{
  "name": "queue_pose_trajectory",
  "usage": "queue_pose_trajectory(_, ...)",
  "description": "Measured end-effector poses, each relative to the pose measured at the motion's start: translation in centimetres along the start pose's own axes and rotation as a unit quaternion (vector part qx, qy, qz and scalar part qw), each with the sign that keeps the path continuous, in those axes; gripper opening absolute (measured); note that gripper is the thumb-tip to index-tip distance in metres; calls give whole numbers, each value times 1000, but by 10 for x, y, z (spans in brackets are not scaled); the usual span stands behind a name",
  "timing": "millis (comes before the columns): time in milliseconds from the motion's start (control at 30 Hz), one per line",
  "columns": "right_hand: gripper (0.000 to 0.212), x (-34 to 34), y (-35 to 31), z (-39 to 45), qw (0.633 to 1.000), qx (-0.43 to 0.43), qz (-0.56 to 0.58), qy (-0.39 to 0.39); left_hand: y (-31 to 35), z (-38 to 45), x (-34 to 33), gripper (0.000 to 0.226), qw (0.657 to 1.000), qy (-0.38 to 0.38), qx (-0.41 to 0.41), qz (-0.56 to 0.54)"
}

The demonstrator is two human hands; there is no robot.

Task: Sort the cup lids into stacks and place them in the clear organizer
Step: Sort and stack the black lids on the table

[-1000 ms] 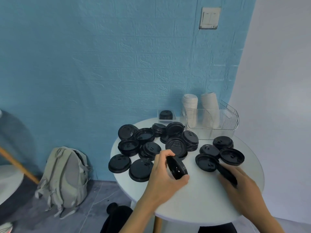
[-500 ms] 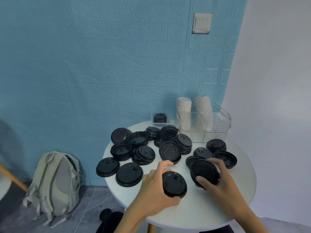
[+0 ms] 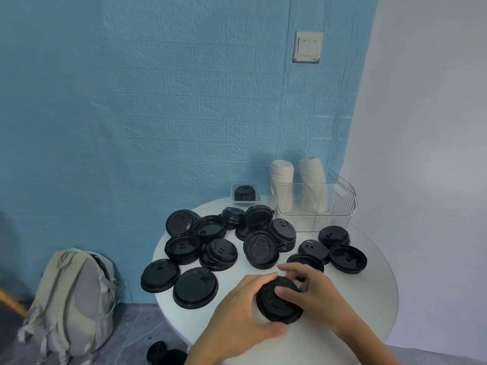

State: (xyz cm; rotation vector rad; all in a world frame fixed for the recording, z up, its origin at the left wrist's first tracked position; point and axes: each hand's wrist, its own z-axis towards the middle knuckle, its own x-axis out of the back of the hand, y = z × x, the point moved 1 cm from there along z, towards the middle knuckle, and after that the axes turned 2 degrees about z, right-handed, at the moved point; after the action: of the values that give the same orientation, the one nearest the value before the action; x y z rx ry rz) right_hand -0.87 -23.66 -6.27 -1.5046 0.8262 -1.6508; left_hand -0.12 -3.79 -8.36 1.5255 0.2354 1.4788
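Both hands meet over the near part of the round white table (image 3: pixel 369 325), clasped around the same small stack of black lids (image 3: pixel 279 302). The left hand (image 3: pixel 242 309) curls round the stack's left and near rim, thumb lying under the near edge. The right hand (image 3: pixel 313 293) grips it from the right, thumb pressed on the top face and fingers arched over the far edge. Neither hand is free; how many lids sit in the stack cannot be told, though the doubled rim suggests at least 2.

The relation that matters is where the clear organizer (image 3: pixel 316 204) lies from the hands: up and away, beyond the right hand and slightly to its right, at the table's far edge against the blue wall (image 3: pixel 158 101). Its left compartments already hold 2 columns of white paper cups (image 3: pixel 282 185); the compartment furthest right looks vacant. The right hand is clearly the nearer one to it.

The loose lids (image 3: pixel 261 248) still to be sorted lie just ahead of both hands, spreading further to the left hand's side, so that hand is better placed to gather more. A short stack in a small clear tray (image 3: pixel 245 194) stands beyond them. The held stack lies flat, top face up, with no long axis to align.
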Motion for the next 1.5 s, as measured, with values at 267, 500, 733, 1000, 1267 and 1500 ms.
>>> queue_pose_trajectory(267,18,7,2,-5,996,-47,75,-7,0,4,-7,89,999,14,-5,28)
queue_pose_trajectory(500,18,2,3,-12,1000,-4,11,12,0,2,-8,81,999,39,-14,20)
queue_pose_trajectory(733,83,18,9,-18,990,2,-33,-136,-2,0,-4,77,998,65,-12,-9)
queue_pose_trajectory(1000,89,13,12,-19,990,54,-116,-53,-4,0,-1,78,996,64,1,-59)
queue_pose_trajectory(1267,74,55,14,-42,988,48,-94,114,-5,2,-3,81,996,82,24,-34)
queue_pose_trajectory(1500,72,25,8,-36,993,82,-75,33,-6,6,-8,120,998,27,28,-46)
